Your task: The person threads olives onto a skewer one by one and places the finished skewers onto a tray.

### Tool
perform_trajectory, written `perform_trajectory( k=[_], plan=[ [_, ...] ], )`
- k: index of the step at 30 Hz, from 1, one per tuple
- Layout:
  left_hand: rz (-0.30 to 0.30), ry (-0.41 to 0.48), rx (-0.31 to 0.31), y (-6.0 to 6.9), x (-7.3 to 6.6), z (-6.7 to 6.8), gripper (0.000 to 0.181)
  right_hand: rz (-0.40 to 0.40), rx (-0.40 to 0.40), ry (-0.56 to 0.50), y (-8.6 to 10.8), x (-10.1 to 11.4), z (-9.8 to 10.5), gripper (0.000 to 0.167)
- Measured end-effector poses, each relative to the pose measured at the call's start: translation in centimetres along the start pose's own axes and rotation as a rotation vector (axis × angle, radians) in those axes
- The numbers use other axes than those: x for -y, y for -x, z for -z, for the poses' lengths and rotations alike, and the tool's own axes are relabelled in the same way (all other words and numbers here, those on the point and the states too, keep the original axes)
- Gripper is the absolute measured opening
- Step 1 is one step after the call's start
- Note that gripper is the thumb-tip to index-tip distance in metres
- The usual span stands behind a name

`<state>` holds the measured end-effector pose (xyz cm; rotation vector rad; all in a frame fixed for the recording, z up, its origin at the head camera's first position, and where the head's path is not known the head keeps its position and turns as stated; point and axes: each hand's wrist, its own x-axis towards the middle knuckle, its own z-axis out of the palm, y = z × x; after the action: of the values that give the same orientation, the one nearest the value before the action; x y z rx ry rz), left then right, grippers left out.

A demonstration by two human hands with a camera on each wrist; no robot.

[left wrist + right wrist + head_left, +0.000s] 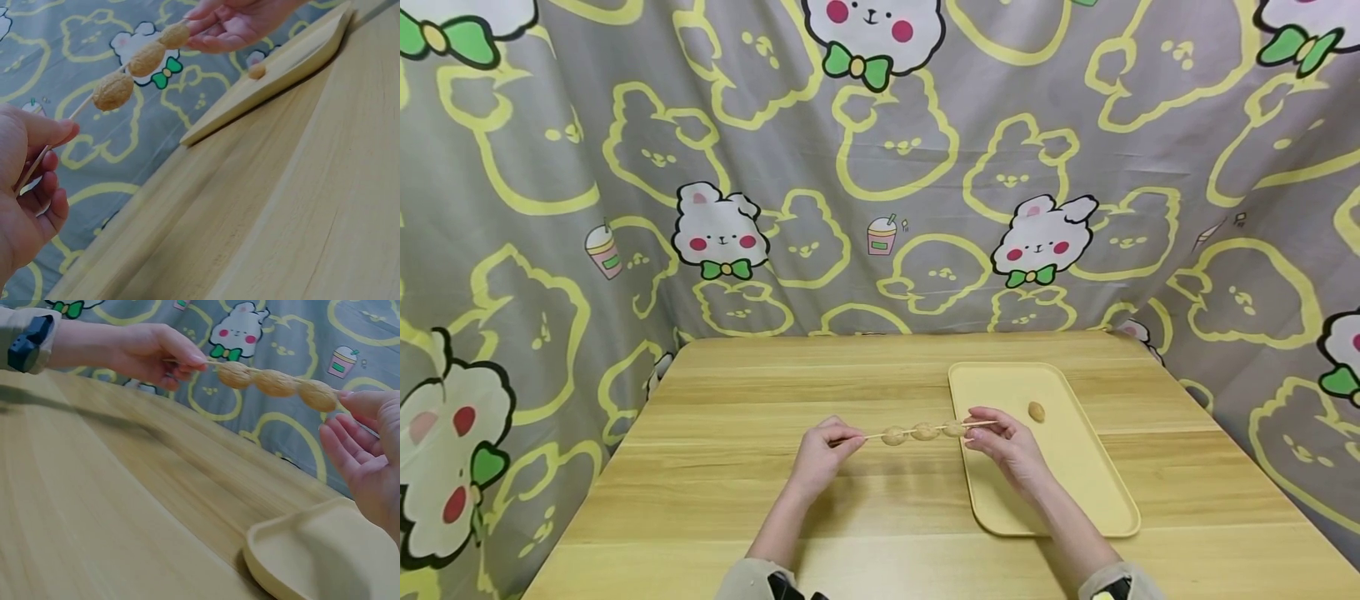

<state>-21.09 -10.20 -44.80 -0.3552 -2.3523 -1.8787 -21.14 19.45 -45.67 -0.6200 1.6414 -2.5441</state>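
Note:
A thin wooden skewer (874,436) with three brown, wrinkled oval balls threaded on it is held roughly level above the table. My left hand (822,457) pinches its bare left part between thumb and forefinger. At the other end, my right hand (1013,450) has its thumb and fingers about the rightmost ball (953,428), while the skewer's tip sticks out between them. The middle ball (275,383) and the left ball (113,91) are free of both hands. A similar loose ball (1036,412) lies on the yellow tray (1037,508).
The tray rests on the right side of the wooden table (715,467), partly beneath my right forearm. Behind the table's far edge hangs a grey curtain (925,275) with cartoon prints, and it continues along both sides.

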Motion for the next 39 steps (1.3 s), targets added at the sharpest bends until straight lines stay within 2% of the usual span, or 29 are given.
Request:
perform_trajectory(
  k=[5, 12, 16, 22, 24, 27, 29, 31, 34, 39],
  plan=[
    [-0.018, -0.005, -0.008, 0.1, 0.0, 0.1, 0.005, 0.026, -0.049, 0.058, 0.3, 0.6, 1.4, 0.028],
    [-0.051, -0.033, -0.013, 0.2, -0.1, 0.2, 0.006, 0.006, -0.227, 0.193, 0.4, 1.9, 3.7, 0.024],
    [-0.042, -0.039, -0.026, 0.3, -0.1, 0.4, 0.005, -0.01, -0.309, 0.263, 0.5, 2.7, 5.4, 0.016],
    [-0.035, -0.05, -0.047, 0.4, -0.1, 0.4, 0.004, -0.031, -0.4, 0.293, 0.4, 3.8, 7.8, 0.013],
    [-0.026, -0.063, -0.048, 0.6, -0.7, 0.5, 0.003, -0.039, -0.428, 0.307, 0.2, 4.1, 8.4, 0.01],
    [-0.017, -0.072, -0.039, 1.0, -2.4, 0.6, 0.004, -0.068, -0.459, 0.358, -0.2, 4.5, 9.3, 0.026],
    [-0.014, -0.072, -0.037, 1.0, -2.4, 0.7, 0.004, -0.093, -0.473, 0.401, -0.5, 4.5, 9.8, 0.042],
    [-0.016, -0.064, -0.037, 0.8, -1.8, 0.8, 0.004, -0.126, -0.48, 0.456, -0.8, 4.5, 10.3, 0.054],
    [-0.025, -0.056, -0.042, 0.3, -0.3, 0.9, 0.004, -0.179, -0.479, 0.529, -1.1, 4.2, 11.0, 0.058],
    [-0.033, -0.074, -0.049, 0.3, -0.2, 0.9, 0.004, -0.244, -0.459, 0.602, -1.6, 3.5, 11.5, 0.056]
  ],
)
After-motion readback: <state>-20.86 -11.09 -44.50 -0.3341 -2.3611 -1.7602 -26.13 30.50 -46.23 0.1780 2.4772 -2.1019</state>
